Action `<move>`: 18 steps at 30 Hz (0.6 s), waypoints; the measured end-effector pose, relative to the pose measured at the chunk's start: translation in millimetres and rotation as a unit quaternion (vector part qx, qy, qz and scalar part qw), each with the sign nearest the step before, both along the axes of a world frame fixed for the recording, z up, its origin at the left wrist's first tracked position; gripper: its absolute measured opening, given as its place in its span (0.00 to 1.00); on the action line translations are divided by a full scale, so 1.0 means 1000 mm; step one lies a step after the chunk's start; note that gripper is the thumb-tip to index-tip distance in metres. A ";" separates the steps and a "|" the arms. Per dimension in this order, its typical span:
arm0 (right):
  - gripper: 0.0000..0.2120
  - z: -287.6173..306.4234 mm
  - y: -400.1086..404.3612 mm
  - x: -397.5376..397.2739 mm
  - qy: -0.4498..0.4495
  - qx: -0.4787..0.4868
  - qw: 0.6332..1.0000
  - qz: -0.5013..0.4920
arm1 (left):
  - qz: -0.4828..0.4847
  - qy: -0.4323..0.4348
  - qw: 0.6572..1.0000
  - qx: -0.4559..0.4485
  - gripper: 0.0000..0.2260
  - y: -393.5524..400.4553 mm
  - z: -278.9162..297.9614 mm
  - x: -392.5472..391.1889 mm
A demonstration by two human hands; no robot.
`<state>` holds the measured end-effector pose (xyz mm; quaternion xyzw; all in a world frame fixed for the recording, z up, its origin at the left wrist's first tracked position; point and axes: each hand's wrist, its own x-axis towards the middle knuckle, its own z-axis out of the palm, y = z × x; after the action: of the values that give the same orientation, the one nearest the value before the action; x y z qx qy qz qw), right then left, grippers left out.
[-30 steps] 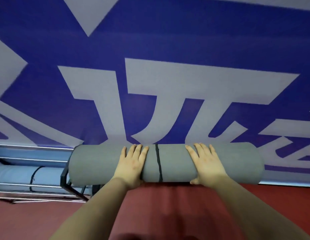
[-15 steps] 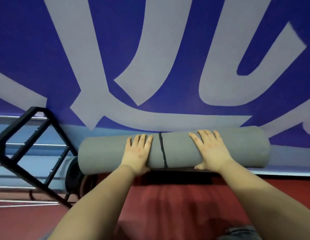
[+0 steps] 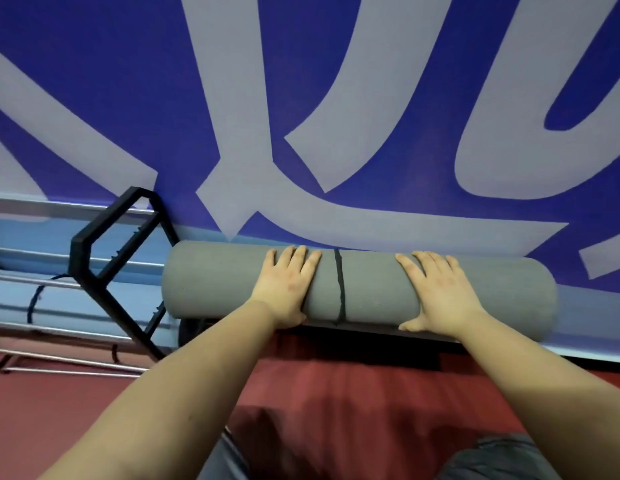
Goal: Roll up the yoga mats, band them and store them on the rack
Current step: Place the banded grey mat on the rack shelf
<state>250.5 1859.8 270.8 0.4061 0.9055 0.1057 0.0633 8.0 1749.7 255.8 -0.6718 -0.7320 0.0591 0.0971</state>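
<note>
A rolled grey yoga mat (image 3: 370, 292) lies level in front of me, with a black band (image 3: 339, 289) around its middle. My left hand (image 3: 287, 285) grips the roll just left of the band, fingers over the top and thumb underneath. My right hand (image 3: 440, 292) grips it the same way to the right of the band. The rack (image 3: 94, 282) stands at the left, with a black end frame and chrome bars. The mat's left end is beside that frame. A light blue rolled mat (image 3: 10, 296) with a dark band lies on the rack.
A blue wall (image 3: 128, 98) with large pale lettering rises close behind the mat. Red floor (image 3: 353, 386) lies below my arms. Chrome rack bars (image 3: 59, 327) run off the left edge. Something dark sits under the mat's left end, partly hidden.
Both hands keep the same grip on the grey mat. The view has shifted, and the rack's black end frame has come into sight at the left, close to the mat's left end.
</note>
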 end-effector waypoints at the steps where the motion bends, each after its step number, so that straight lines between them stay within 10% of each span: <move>1: 0.60 0.000 0.000 -0.004 0.005 -0.001 1.000 0.003 | 0.000 0.006 1.000 0.002 0.52 -0.001 0.002 -0.004; 18: 0.59 -0.001 -0.012 -0.049 -0.012 0.003 1.000 0.010 | 0.008 -0.003 1.000 -0.014 0.52 -0.017 0.006 -0.048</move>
<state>201.2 1847.3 270.2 0.3961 0.9082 0.1142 0.0717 -40.1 1732.6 261.9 -0.6676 -0.7366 0.0678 0.0848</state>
